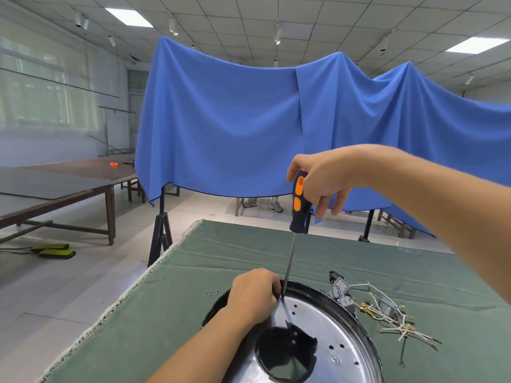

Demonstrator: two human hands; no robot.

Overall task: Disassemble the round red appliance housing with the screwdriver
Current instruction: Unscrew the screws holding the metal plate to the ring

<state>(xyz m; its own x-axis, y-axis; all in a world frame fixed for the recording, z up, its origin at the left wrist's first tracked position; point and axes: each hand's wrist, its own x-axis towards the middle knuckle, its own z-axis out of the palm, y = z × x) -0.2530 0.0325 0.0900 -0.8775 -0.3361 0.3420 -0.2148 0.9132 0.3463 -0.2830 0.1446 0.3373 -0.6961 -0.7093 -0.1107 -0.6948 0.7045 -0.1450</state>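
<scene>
The round appliance housing [340, 330] lies on the green cloth at the bottom centre. It shows a dark rim, a silver inner plate with small holes and a round black opening. No red shows from this side. My right hand [320, 181] grips the black and orange handle of the screwdriver [298, 200], held nearly upright. Its thin shaft runs down to the far left edge of the silver plate. My left hand [255, 293] rests on the housing's rim, fingers curled round the shaft's lower end at the tip.
Three small screws [211, 293] lie on the green-covered table [166, 313] left of the housing. A bundle of white wires with brass terminals and a grey part [387, 310] lies to the right. Blue cloth hangs behind; a brown table [69, 183] stands far left.
</scene>
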